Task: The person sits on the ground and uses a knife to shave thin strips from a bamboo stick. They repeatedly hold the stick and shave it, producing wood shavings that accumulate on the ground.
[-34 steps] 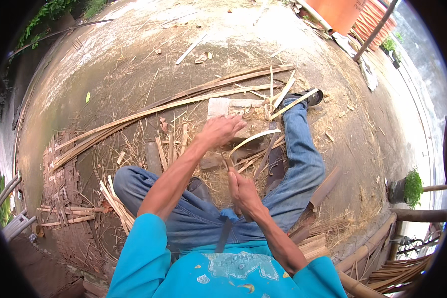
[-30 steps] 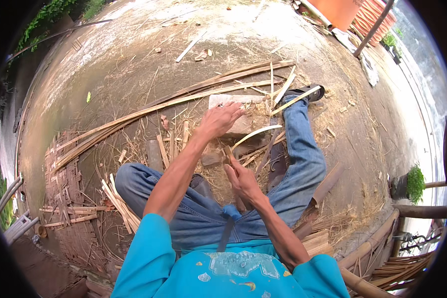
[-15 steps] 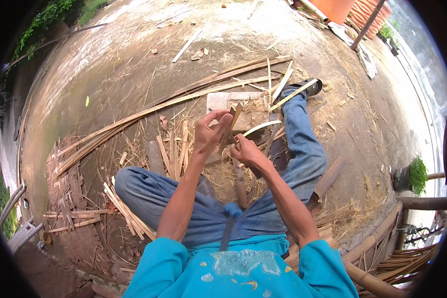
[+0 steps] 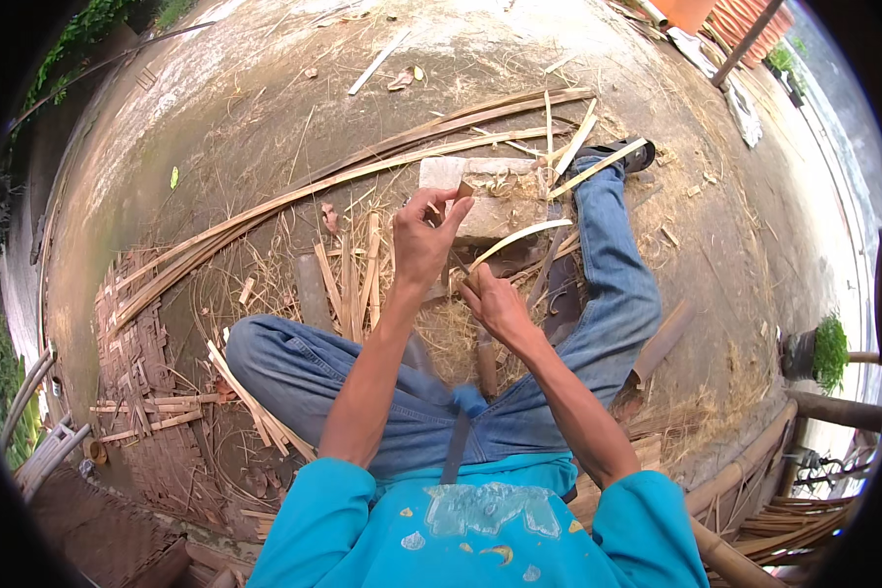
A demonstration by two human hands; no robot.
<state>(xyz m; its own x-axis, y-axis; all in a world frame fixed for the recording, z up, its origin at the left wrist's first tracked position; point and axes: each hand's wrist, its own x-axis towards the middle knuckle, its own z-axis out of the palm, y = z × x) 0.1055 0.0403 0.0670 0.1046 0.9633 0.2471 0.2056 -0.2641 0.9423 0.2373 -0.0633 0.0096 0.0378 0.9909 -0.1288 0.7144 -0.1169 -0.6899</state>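
Observation:
My left hand [image 4: 426, 240] is closed, pinching a short brown bamboo strip [image 4: 465, 190] whose end stands up past the fingertips. Lower and to the right, my right hand [image 4: 498, 302] has its fingers curled round something small and dark, mostly hidden by the fingers. A pale curved bamboo sliver [image 4: 524, 234] arcs up and rightward from beside the right fingertips; whether that hand holds it is unclear. Just beyond both hands lies a pale stone block [image 4: 443, 173] with shavings on it.
Long bamboo strips [image 4: 294, 199] lie diagonally across the ground. Split pieces [image 4: 370, 267] lean by my left knee, with more strips [image 4: 250, 402] left of it. A torn woven mat [image 4: 132, 363] is at left. A potted plant [image 4: 829, 355] and bamboo rail [image 4: 740, 461] stand at right.
My hands have drawn apart slightly, the left one turning and the strip's visible end shifting upward. The whole view has shifted a little.

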